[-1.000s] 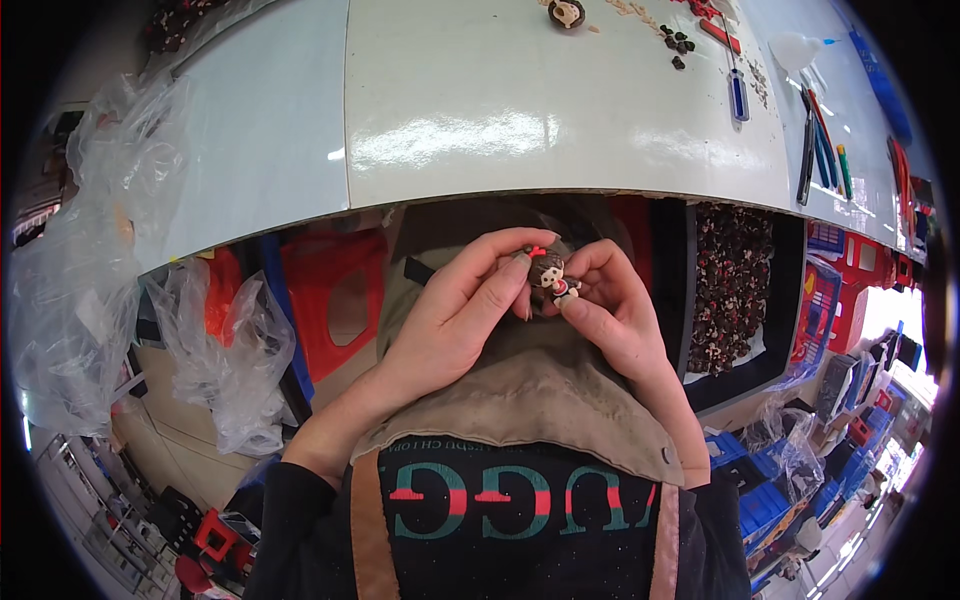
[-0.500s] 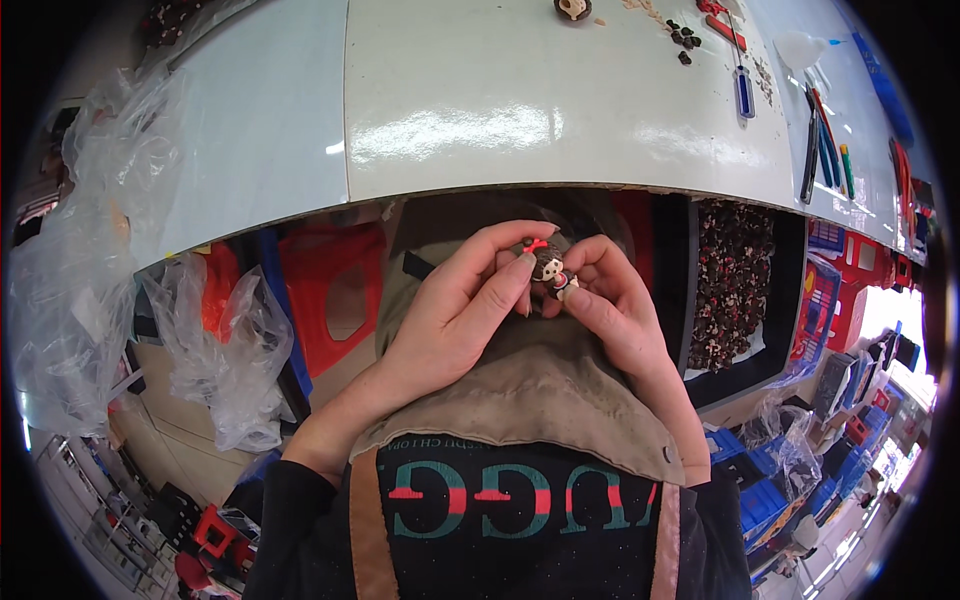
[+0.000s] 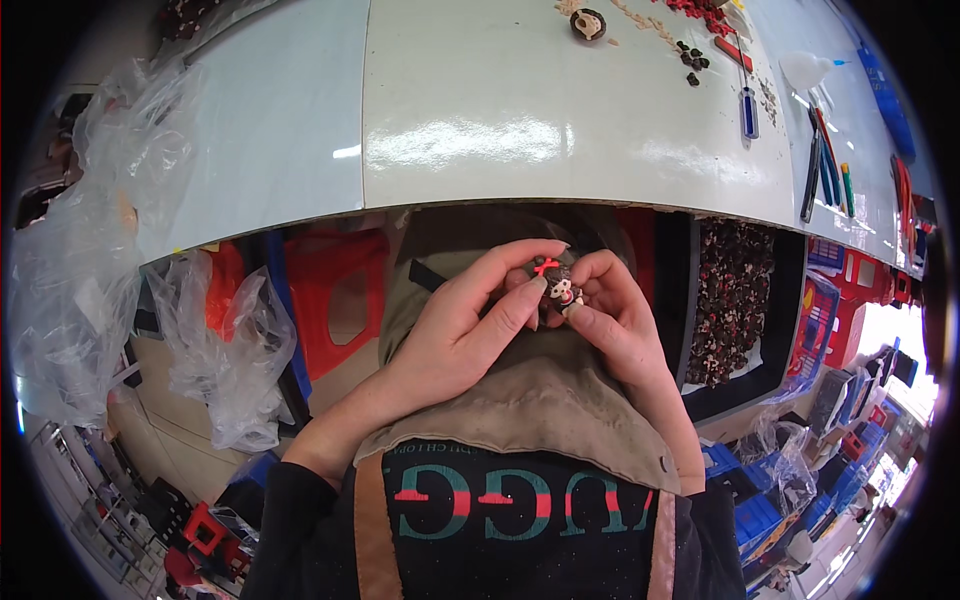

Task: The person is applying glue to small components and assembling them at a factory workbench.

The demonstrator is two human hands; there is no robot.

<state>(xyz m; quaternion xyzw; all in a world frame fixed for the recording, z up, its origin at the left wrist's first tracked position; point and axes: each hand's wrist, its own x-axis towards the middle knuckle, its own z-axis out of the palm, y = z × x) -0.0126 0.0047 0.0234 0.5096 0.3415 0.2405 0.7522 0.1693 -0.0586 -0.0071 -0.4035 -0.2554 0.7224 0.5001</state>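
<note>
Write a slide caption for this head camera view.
Both hands, left hand and right hand, pinch a small brown figurine with a red bow over a lap, below a white table.

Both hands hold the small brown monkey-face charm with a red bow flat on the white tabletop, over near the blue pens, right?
Not quite. The head view shows the left hand and right hand holding the small brown monkey-face charm with a red bow over the person's lap, below the white tabletop edge, not on it.
</note>
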